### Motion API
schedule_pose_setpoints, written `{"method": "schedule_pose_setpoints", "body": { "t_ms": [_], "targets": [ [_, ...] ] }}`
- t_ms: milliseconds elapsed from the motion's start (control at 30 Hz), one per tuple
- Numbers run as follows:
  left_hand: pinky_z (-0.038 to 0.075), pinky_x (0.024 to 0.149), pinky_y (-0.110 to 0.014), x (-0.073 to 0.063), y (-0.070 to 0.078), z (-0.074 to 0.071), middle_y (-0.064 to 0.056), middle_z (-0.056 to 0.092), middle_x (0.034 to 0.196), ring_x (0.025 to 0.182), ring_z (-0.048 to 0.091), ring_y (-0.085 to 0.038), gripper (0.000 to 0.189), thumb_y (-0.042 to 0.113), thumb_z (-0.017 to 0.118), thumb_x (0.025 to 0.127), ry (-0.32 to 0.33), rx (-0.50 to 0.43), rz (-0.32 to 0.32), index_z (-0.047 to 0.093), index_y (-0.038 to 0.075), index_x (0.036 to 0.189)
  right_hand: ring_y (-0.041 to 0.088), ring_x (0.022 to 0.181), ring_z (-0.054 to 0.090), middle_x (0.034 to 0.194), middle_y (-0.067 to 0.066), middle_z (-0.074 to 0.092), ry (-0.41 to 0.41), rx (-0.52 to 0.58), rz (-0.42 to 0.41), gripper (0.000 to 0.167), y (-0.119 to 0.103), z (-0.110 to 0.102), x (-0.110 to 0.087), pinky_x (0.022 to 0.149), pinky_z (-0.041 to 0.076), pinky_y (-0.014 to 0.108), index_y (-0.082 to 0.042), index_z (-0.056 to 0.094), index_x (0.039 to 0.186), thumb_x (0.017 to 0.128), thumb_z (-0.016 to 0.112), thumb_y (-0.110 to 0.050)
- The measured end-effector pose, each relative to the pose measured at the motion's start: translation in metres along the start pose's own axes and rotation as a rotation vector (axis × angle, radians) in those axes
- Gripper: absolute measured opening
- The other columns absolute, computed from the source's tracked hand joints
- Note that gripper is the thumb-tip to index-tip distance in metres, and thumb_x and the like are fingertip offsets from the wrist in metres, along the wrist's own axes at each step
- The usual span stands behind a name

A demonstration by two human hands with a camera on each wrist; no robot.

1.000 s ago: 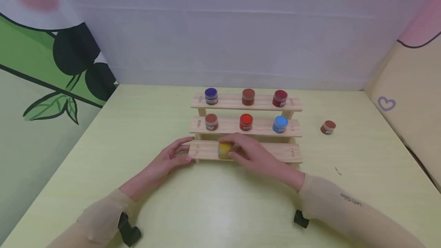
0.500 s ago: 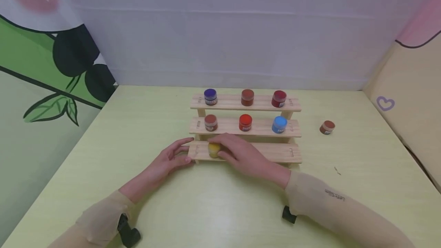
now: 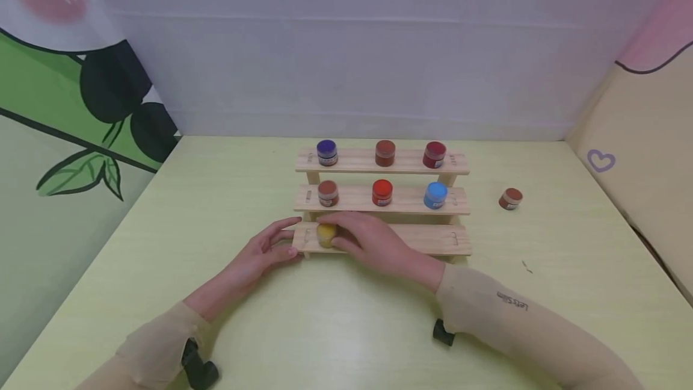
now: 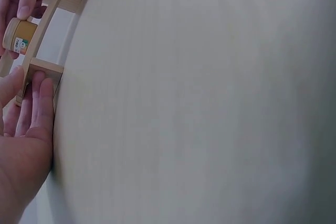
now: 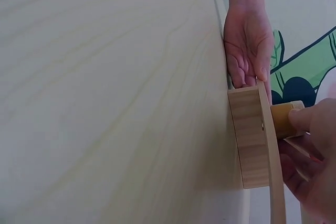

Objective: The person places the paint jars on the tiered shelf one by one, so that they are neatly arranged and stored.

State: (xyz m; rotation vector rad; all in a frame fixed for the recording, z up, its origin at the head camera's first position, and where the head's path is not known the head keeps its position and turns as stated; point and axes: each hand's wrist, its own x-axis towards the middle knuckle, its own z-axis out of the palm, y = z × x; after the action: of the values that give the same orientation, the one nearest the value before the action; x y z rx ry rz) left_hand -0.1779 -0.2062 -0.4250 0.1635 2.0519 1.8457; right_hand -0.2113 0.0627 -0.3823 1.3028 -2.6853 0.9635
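My right hand [image 3: 379, 244] pinches a small yellow paint jar [image 3: 326, 236] between thumb and fingers. The jar stands upright on the lowest step of a three-tier wooden rack [image 3: 417, 238], near the step's left end. In the left wrist view, the jar [image 4: 23, 36] shows a white label and its base sits right at the board. At the left end of that same step, my left hand [image 3: 262, 256] holds the rack. Its thumb lies at the board's edge, while its other fingers [image 4: 44, 100] reach beneath, beside the wooden support.
On the middle step stand a brownish jar [image 3: 328, 193], a red jar [image 3: 382, 192] and a light blue jar [image 3: 435, 195]. Dark blue [image 3: 327, 153], brown [image 3: 385, 153] and dark red jars [image 3: 434, 154] line the top. Another brown jar [image 3: 511, 198] is on the table, right of the rack.
My right hand has moved the yellow jar leftward along the lowest step, toward its left end. The left hand keeps its place at the rack's end.
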Motion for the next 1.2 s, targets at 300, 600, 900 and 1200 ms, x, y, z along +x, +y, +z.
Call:
{"method": "schedule_pose_setpoints", "body": {
  "t_ms": [300, 600, 900, 1200],
  "targets": [
    [0.053, 0.098, -0.018, -0.0023, 0.0009, -0.0007, -0.022, 0.043, 0.147, 0.111, 0.064, -0.006, 0.065, 0.019, 0.060, 0.099, -0.011, 0.008, 0.010, 0.027, 0.017, 0.155, 0.008, 0.124, 0.059, 0.135, -0.006, 0.063, 0.005, 0.024, 0.021, 0.041, -0.0026, 0.0014, 0.0013, 0.106, 0.051, 0.027, -0.023, 0.056, 0.138, 0.098, 0.062, -0.022],
    [0.054, 0.097, -0.018, -0.0047, 0.0026, 0.0004, -0.020, 0.044, 0.147, 0.111, 0.064, -0.006, 0.065, 0.019, 0.061, 0.098, -0.007, 0.014, 0.013, 0.028, 0.018, 0.154, 0.008, 0.123, 0.059, 0.133, -0.006, 0.064, 0.005, 0.015, 0.013, 0.041, -0.0037, 0.0003, -0.0003, 0.106, 0.051, 0.028, -0.023, 0.056, 0.138, 0.098, 0.062, -0.023],
    [0.054, 0.097, -0.018, -0.0052, 0.0051, 0.0015, -0.017, 0.044, 0.147, 0.112, 0.064, -0.006, 0.065, 0.021, 0.062, 0.098, 0.000, 0.012, -0.002, 0.029, 0.020, 0.154, 0.010, 0.124, 0.059, 0.132, -0.005, 0.064, 0.022, 0.021, -0.013, 0.040, -0.0023, -0.0010, -0.0034, 0.106, 0.051, 0.028, -0.021, 0.056, 0.137, 0.098, 0.062, -0.021],
    [0.053, 0.097, -0.017, -0.0043, 0.0036, 0.0006, -0.022, 0.042, 0.147, 0.111, 0.063, -0.005, 0.065, 0.020, 0.060, 0.099, -0.013, 0.019, 0.015, 0.027, 0.017, 0.155, 0.009, 0.125, 0.058, 0.133, -0.006, 0.063, 0.011, 0.023, -0.005, 0.040, -0.0016, -0.0003, -0.0032, 0.107, 0.050, 0.028, -0.022, 0.056, 0.138, 0.098, 0.062, -0.022]
  ]
}}
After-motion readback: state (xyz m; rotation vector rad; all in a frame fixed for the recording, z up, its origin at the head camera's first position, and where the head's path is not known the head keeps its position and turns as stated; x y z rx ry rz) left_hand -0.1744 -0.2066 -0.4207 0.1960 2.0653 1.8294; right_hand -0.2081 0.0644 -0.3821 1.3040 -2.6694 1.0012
